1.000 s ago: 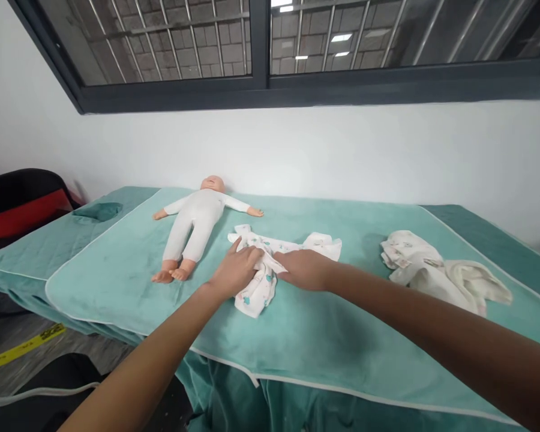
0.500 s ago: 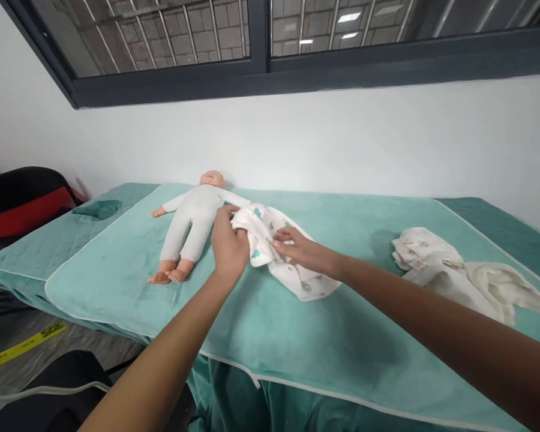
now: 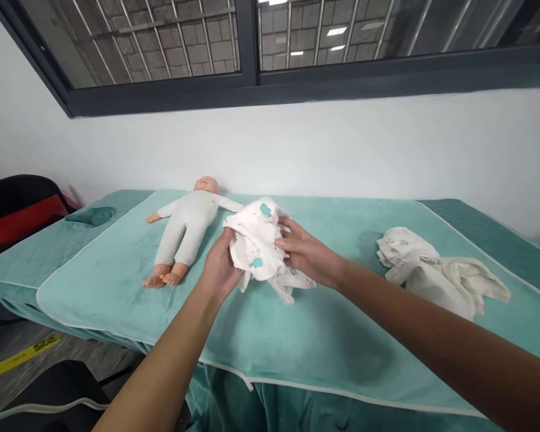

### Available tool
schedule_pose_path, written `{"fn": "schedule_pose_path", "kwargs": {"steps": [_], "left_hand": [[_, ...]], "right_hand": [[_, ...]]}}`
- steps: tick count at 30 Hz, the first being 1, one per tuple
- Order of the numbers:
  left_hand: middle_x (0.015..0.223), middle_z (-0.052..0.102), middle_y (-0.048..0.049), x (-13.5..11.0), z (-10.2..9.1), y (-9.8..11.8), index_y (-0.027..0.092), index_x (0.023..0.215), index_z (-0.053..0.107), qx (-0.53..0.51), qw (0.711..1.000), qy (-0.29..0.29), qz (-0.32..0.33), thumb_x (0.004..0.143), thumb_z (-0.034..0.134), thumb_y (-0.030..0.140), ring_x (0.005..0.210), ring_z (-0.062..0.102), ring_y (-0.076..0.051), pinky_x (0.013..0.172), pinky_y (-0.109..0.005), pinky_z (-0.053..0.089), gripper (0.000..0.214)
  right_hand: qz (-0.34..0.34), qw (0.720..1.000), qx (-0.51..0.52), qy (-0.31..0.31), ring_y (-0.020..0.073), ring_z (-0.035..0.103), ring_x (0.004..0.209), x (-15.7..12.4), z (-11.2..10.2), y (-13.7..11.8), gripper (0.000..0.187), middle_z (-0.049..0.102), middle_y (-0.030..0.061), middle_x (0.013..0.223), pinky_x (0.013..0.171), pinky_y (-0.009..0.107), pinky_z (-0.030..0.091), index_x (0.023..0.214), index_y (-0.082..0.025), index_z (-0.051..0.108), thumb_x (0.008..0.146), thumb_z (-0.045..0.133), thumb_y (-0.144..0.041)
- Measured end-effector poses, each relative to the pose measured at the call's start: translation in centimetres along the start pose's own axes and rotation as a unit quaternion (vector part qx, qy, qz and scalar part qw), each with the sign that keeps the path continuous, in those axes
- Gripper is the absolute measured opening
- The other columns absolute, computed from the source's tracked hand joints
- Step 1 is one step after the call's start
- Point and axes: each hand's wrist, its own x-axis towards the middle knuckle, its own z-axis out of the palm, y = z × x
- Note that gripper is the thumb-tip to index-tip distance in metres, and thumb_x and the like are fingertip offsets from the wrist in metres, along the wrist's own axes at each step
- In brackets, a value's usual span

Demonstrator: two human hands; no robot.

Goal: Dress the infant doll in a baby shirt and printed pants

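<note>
A small white baby garment point(image 3: 257, 246) with teal prints is bunched up and lifted off the teal mat point(image 3: 117, 270). My left hand point(image 3: 219, 270) grips its left side from below, and my right hand point(image 3: 305, 255) holds its right side with fingers curled into the cloth. Part of the garment hangs down toward the mat. A baby doll point(image 3: 184, 225) in a white bodysuit lies on its back just left of my hands, head toward the wall.
A heap of white and cream baby clothes point(image 3: 436, 270) lies on the mat at the right. The mat covers a teal-draped table point(image 3: 297, 408) against a white wall under a window. A black and red bag point(image 3: 18, 207) sits at far left.
The garment lay flat under both hands a second ago. Both hands have gathered it, raised it off the mat and bunched it between them, close to the doll.
</note>
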Motion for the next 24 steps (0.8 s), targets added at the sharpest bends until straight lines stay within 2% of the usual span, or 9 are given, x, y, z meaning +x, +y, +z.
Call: {"fn": "schedule_pose_path", "kwargs": {"steps": [2,4,7,9,11,14,16,20,24], "left_hand": [[0.122,0.066,-0.0134,-0.5,-0.3,-0.3,0.018,0.124,0.059,-0.011,1.0,-0.021,-0.011,0.084,0.048,0.066,0.115,0.061,-0.033,0.092,-0.047,0.052,0.063],[0.123,0.066,-0.0141,-1.1,-0.4,-0.7,0.018,0.126,0.059,-0.002,0.998,-0.06,-0.019,0.08,0.055,0.066,0.118,0.059,-0.034,0.094,-0.047,0.051,0.066],[0.123,0.067,-0.0132,-2.1,-0.1,-1.5,0.019,0.127,0.059,0.043,0.994,-0.09,-0.032,0.073,0.074,0.05,0.119,0.059,-0.032,0.097,-0.045,0.049,0.064],[0.121,0.068,-0.0112,-2.7,0.5,-2.4,0.02,0.126,0.059,0.078,0.994,-0.067,-0.036,0.066,0.082,0.035,0.117,0.06,-0.03,0.1,-0.043,0.048,0.065],[0.119,0.069,-0.0094,-3.1,1.2,-3.5,0.02,0.122,0.062,0.09,0.996,-0.01,-0.02,0.063,0.083,0.026,0.116,0.061,-0.027,0.102,-0.042,0.047,0.062],[0.117,0.07,-0.0073,-3.5,1.6,-4.8,0.021,0.118,0.064,0.083,0.993,0.069,0.035,0.066,0.079,0.027,0.116,0.061,-0.026,0.104,-0.041,0.047,0.054],[0.114,0.071,-0.0063,-3.9,1.6,-5.1,0.022,0.118,0.064,0.082,0.992,0.084,0.052,0.067,0.077,0.028,0.116,0.061,-0.026,0.103,-0.042,0.048,0.053],[0.106,0.073,-0.0071,-4.7,2.1,-5.0,0.025,0.118,0.064,0.045,0.994,0.092,0.031,0.072,0.073,0.036,0.115,0.062,-0.027,0.1,-0.044,0.05,0.048],[0.107,0.073,-0.0104,-6.9,2.4,-4.8,0.025,0.116,0.066,0.0,0.993,0.115,-0.018,0.072,0.071,0.046,0.115,0.062,-0.029,0.1,-0.047,0.049,0.049]], "right_hand": [[-0.007,1.0,-0.004,0.003,0.021,0.06,0.105,-0.3,0.4,0.0,0.062,0.057,0.0045,0.124,0.08,0.033,0.054,0.133,-0.033,0.044,0.078,0.074,-0.034],[-0.008,1.0,-0.003,0.008,0.0214,0.06,0.107,-0.5,0.6,0.0,0.067,0.054,0.0049,0.129,0.082,0.034,0.054,0.135,-0.035,0.041,0.077,0.075,-0.034],[-0.008,1.0,0.026,0.005,0.0215,0.061,0.106,-0.8,1.0,0.0,0.067,0.054,0.0059,0.132,0.083,0.034,0.054,0.138,-0.034,0.04,0.079,0.072,-0.034],[-0.017,0.998,0.057,-0.017,0.0212,0.062,0.106,-0.9,1.3,0.1,0.06,0.056,0.0065,0.131,0.086,0.035,0.053,0.136,-0.031,0.043,0.082,0.069,-0.034],[-0.023,0.995,0.079,-0.051,0.0207,0.062,0.108,-1.2,1.6,0.1,0.052,0.057,0.0068,0.13,0.09,0.035,0.052,0.132,-0.028,0.048,0.084,0.067,-0.032],[-0.006,0.994,0.073,-0.086,0.0198,0.063,0.108,-1.9,1.6,-0.1,0.049,0.059,0.0069,0.128,0.093,0.036,0.051,0.13,-0.028,0.051,0.083,0.068,-0.03],[0.022,0.996,0.027,-0.086,0.0204,0.064,0.106,-2.5,1.1,-0.4,0.048,0.061,0.0075,0.127,0.089,0.036,0.053,0.128,-0.029,0.053,0.083,0.07,-0.032],[0.043,0.995,-0.09,-0.005,0.0225,0.068,0.097,-2.9,-1.7,0.2,0.037,0.066,0.0099,0.116,0.078,0.036,0.056,0.116,-0.024,0.061,0.085,0.066,-0.044],[0.061,0.969,-0.21,0.112,0.0231,0.068,0.091,-2.6,-6.4,3.3,0.036,0.068,0.0103,0.109,0.077,0.038,0.055,0.112,-0.024,0.061,0.085,0.061,-0.048]]}}
